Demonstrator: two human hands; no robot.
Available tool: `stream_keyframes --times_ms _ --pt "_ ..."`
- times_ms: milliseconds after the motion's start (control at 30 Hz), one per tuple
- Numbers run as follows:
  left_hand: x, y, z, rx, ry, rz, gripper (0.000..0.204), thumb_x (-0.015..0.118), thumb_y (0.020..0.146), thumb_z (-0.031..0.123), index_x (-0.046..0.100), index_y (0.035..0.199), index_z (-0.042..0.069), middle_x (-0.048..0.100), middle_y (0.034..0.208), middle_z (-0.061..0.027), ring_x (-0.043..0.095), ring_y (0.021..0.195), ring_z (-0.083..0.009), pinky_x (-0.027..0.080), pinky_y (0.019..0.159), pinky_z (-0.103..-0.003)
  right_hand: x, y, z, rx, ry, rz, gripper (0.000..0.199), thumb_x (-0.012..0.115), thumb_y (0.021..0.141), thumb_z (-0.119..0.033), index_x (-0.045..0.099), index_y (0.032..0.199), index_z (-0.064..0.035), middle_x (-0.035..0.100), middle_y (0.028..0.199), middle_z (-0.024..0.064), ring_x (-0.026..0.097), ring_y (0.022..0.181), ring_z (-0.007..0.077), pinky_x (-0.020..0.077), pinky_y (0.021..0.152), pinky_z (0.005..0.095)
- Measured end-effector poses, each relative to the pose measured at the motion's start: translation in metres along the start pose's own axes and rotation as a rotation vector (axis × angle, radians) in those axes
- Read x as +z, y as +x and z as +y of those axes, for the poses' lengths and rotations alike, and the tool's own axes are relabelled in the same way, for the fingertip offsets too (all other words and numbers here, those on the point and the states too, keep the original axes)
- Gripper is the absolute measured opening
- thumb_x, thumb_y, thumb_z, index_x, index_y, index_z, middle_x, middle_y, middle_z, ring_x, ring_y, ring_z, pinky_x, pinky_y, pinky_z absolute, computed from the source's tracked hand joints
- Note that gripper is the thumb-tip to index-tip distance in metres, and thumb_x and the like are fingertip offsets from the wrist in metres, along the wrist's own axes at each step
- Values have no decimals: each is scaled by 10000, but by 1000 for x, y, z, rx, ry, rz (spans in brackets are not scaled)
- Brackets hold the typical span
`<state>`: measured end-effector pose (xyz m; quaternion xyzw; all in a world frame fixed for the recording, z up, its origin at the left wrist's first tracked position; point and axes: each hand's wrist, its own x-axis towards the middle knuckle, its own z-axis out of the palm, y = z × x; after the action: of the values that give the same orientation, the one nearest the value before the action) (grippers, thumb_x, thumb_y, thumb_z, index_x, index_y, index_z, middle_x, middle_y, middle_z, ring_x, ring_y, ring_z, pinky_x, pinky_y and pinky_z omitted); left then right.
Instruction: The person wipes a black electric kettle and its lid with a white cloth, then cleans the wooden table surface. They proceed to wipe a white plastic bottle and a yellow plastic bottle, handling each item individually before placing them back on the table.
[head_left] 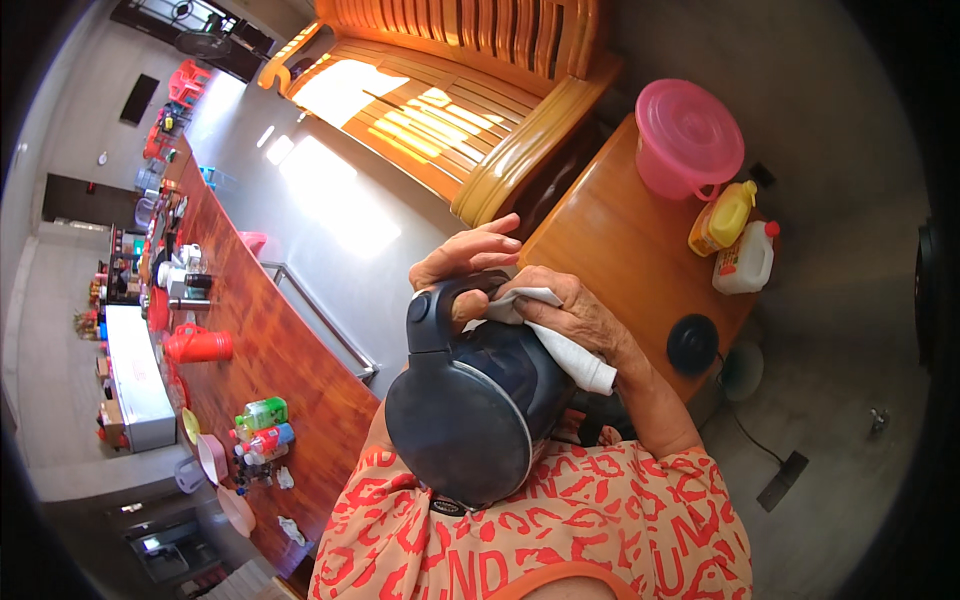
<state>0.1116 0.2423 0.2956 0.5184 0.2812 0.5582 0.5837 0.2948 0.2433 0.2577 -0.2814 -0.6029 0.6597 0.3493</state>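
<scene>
A dark electric kettle [455,430] is tilted in front of my chest, with its round lid towards me and its handle pointing away. My left hand [462,258] is at the handle, its thumb hooked through the loop and its other fingers stretched past it; most of the left forearm is hidden behind the kettle. Pinched in my right hand [570,310] is a white cloth or tissue [575,358], which lies against the kettle's side near the handle. What supports the kettle from below is hidden.
Ahead to the right, a wooden table [590,215] bears a pink lidded bucket [690,140], a yellow jug [722,218], a white jug [745,258] and a black round base [692,345]. A wooden bench [430,110] stands beyond. Leftward, a long reddish table [300,400] carries bottles and a red thermos [200,344].
</scene>
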Motion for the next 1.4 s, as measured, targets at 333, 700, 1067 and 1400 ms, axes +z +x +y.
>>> stream_keyframes --times_ms 333,700,1067,1400 --pt "-4 2 -4 20 -29 8 634 792 718 346 592 1167 -55 575 1197 -242 495 1227 -335 438 972 -417 7 -8 2 -74 -368 173 192 590 857 -123 658 1023 -58 622 907 154 605 854 317 478 761 376" --pt "12 0 12 -125 21 -49 540 705 694 351 658 1051 -51 652 1068 -180 491 1231 -299 401 996 -391 14 -11 -45 -297 -175 -101 238 622 808 -10 631 1046 -25 599 984 150 595 949 314 470 810 375" --pt "13 -4 -5 -173 23 -117 548 739 730 345 638 1102 -46 605 1176 -194 594 1049 -218 464 848 -291 7 -21 -16 -198 -454 53 222 587 840 -154 639 1036 -64 599 983 165 589 940 350 471 814 424" --pt "12 -6 -9 -189 -19 -42 561 745 740 340 621 1138 -36 598 1193 -166 597 1023 -186 474 765 -246 -5 -50 16 140 -489 236 220 586 843 -164 644 1024 -52 625 903 176 611 855 342 471 752 401"
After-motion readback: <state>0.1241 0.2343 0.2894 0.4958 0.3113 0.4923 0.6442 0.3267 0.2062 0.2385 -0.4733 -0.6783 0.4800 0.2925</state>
